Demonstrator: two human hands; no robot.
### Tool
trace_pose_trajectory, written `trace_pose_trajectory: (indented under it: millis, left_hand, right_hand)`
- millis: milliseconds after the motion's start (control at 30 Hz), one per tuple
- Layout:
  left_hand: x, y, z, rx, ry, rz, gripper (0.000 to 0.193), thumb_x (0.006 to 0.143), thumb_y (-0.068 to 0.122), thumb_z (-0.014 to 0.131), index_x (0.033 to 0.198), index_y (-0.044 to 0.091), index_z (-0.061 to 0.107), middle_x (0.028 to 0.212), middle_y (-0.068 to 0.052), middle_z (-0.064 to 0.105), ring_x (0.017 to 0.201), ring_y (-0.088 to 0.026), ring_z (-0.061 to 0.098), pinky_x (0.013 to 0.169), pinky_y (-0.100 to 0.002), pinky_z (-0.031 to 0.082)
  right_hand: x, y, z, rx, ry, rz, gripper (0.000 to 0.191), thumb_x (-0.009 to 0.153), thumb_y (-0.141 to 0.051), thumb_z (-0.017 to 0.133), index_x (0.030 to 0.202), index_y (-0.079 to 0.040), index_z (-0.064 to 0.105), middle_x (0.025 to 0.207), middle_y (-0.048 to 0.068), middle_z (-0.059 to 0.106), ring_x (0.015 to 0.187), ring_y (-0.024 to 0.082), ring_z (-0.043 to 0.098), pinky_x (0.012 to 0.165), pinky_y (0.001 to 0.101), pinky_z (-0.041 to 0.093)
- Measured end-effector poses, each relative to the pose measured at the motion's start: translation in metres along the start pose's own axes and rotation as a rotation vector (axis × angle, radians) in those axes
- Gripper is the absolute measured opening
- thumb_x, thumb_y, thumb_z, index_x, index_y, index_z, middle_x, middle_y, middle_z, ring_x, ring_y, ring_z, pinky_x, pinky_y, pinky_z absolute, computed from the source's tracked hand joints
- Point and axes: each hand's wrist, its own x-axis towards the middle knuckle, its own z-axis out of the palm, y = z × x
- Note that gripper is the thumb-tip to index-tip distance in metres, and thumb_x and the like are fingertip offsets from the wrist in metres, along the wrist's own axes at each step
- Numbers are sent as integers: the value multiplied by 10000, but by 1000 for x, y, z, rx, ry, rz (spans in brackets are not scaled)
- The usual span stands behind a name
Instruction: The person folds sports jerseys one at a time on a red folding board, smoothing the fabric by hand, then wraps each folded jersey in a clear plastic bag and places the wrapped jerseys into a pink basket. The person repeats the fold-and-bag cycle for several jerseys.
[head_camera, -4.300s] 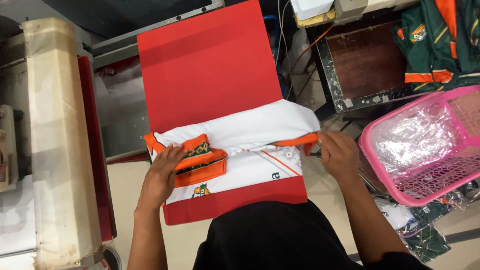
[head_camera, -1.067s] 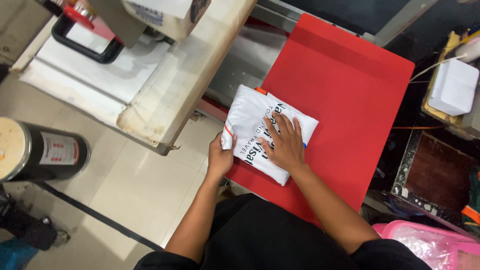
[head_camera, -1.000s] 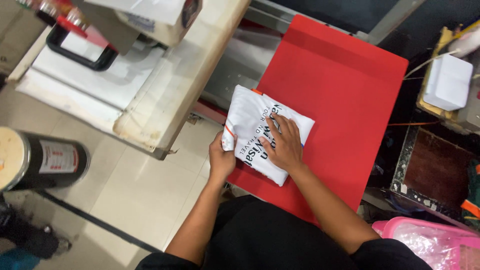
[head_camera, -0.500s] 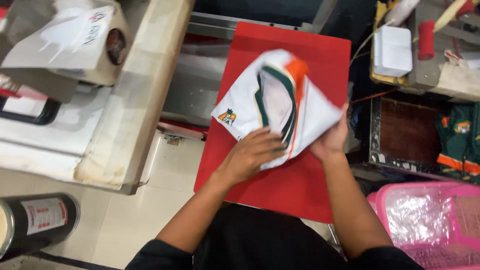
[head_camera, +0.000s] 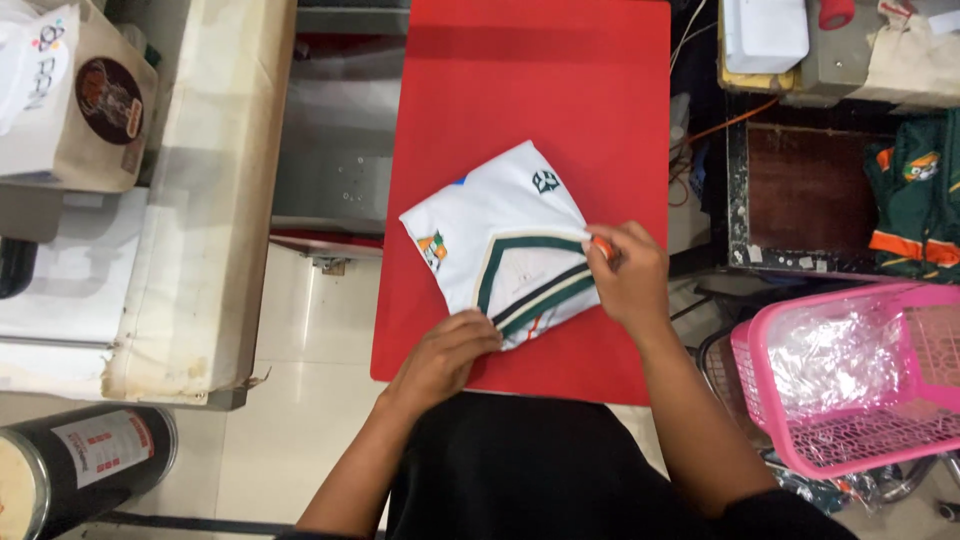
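A folded white jersey (head_camera: 500, 240) with green, black and orange collar trim lies collar-up on a red board (head_camera: 530, 100). My left hand (head_camera: 450, 350) pinches its near corner at the bottom of the V collar. My right hand (head_camera: 625, 275) grips the jersey's right edge by the orange trim. Both hands rest on the board's near half.
A pink basket (head_camera: 850, 380) lined with clear plastic stands at the right. Green and orange garments (head_camera: 915, 195) lie at the far right. A long cream-coloured bench (head_camera: 215, 190) runs along the left, with a black cylinder (head_camera: 70, 470) below it and a white box (head_camera: 765, 35) at the top.
The jersey has been flipped from its printed back to its collar side and set flat on the board. The view has swung to the right.
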Motion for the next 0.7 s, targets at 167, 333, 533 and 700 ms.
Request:
trace_pose_trajectory:
  millis: [167,333,533,700]
  left_hand:
    - [-6,9,-7,-96,-121,-43,257,764,-66,727,1003,25,756,1098,-84,749,1118,-282,681,942,-382,576]
    - [18,-3,3,23,232,-34,227,867,77,807,1084,69,744,1184,-79,747,1166,-253,697,995,-397,543]
    - [84,-48,42,505,127,-350,701,960,412,610,1571,136,408,1646,-232,314,1540,-449,217,1209,-646,117]
    - [76,-59,53,429,59,-395,712,978,484,546,1592,158,394,1671,-230,257,1554,-460,163,1205,-682,48]
  right_hand:
    - [-17,-8,-11,-203,-142,-27,190,900,-124,739,1071,-61,790,904,83,623,778,216,609,692,321,498]
    - [2,-20,-6,-340,74,-446,145,873,-171,794,913,-43,739,1178,120,653,1148,316,598,962,441,498]
    - [50,-30,60,-602,-262,-449,597,985,-394,592,1517,-142,487,1622,131,354,1487,387,286,1150,579,283]
    - [39,-6,70,-567,-340,-335,609,1005,-460,516,1555,-217,418,1649,116,324,1506,384,256,1165,565,278]
